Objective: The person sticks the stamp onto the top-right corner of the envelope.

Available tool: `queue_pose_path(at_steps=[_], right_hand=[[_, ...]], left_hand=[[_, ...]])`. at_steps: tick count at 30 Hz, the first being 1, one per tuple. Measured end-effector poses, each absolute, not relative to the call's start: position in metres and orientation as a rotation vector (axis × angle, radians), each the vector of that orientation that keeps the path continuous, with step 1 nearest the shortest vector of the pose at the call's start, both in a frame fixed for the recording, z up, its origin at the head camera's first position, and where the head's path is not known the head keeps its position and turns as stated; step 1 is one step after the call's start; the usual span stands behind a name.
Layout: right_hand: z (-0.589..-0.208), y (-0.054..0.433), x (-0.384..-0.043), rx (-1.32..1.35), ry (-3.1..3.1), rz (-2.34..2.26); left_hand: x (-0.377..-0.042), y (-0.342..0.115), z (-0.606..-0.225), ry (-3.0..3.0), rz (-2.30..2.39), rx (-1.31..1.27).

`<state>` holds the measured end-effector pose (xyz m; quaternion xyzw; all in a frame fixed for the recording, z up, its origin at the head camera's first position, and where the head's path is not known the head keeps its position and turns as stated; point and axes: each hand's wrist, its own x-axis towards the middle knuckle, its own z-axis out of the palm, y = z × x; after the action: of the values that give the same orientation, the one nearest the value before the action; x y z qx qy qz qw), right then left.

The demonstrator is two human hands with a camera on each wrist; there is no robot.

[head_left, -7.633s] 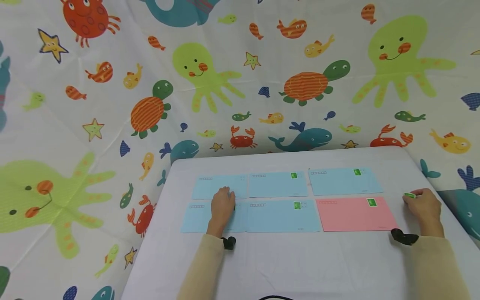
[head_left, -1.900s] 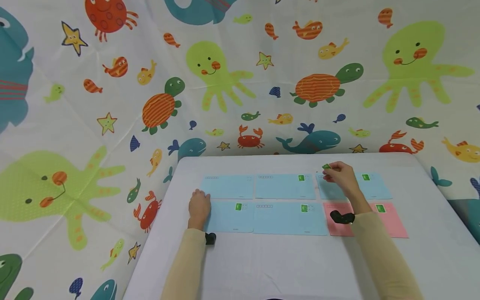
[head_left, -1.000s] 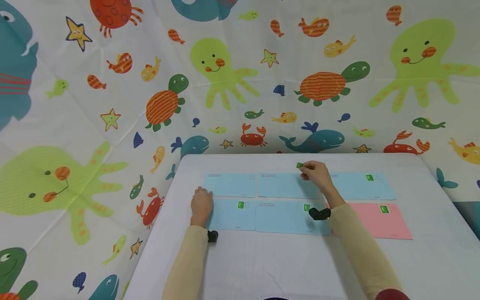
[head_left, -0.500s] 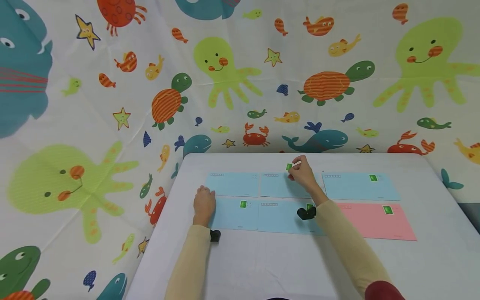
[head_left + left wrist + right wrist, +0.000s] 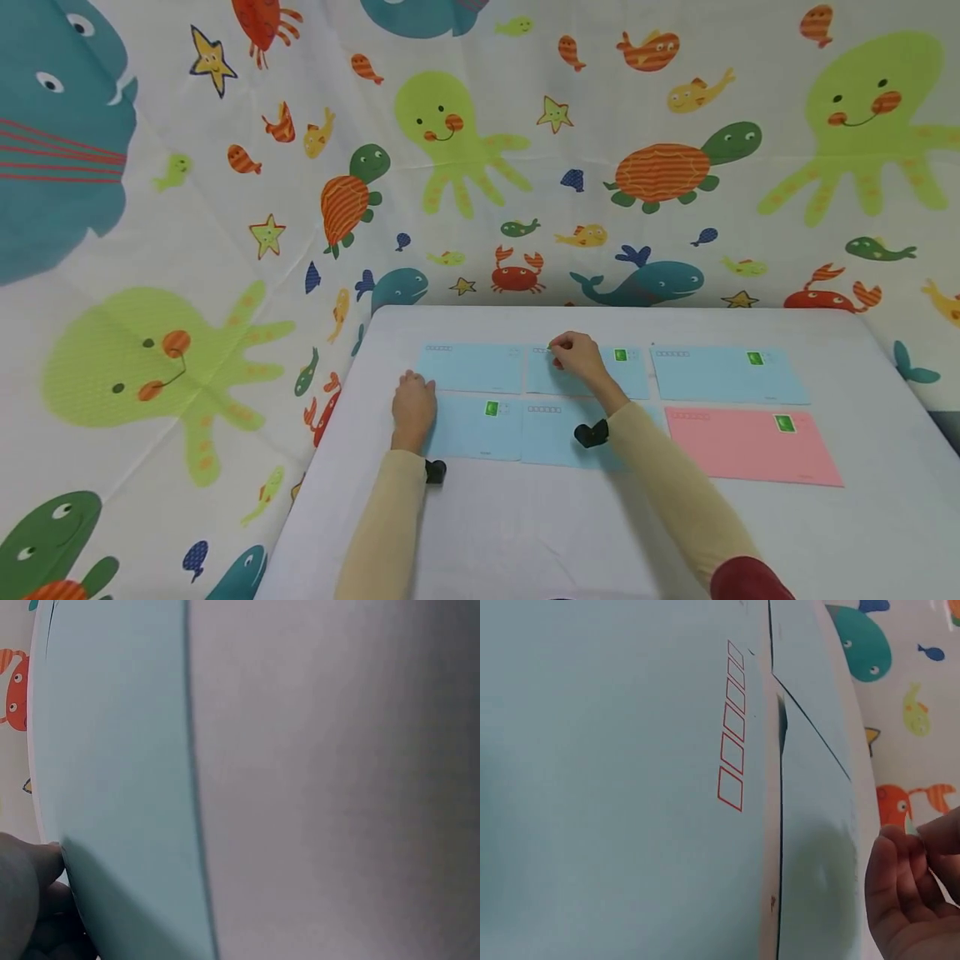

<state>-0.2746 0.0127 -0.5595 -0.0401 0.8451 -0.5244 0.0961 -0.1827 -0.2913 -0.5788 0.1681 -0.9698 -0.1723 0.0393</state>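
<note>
My right hand point(image 5: 579, 357) pinches a small green stamp point(image 5: 910, 826) between thumb and fingertips. In the head view it hovers over the left end of the far middle blue envelope point(image 5: 588, 382), which carries a green stamp point(image 5: 620, 355) at its upper right. Just left of it lies the far left blue envelope point(image 5: 468, 368), with only faint printed marks in its upper right corner. My left hand point(image 5: 413, 411) rests at the left edge of the near left blue envelope point(image 5: 472, 435), its fingers relaxed. That envelope bears a green stamp point(image 5: 491, 408) too.
A blue envelope point(image 5: 720, 383) and a pink envelope point(image 5: 750, 446), both stamped, lie at the right. My right forearm crosses the near middle blue envelope point(image 5: 551, 433) and hides its upper right corner. The white table point(image 5: 525, 533) meets a patterned cloth point(image 5: 480, 183) behind.
My right hand has carried the stamp from the table's right side leftward across the far row. My left hand has shifted from the middle of the left envelopes to their left edge.
</note>
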Motion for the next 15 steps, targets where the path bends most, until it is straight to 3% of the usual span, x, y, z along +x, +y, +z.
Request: queue_pose_path(at_steps=[15], right_hand=[[-0.572,-0.031,-0.271,-0.242,2.548,-1.506]], left_hand=[[-0.181,-0.289,-0.576,-2.974,-0.509,0.512]])
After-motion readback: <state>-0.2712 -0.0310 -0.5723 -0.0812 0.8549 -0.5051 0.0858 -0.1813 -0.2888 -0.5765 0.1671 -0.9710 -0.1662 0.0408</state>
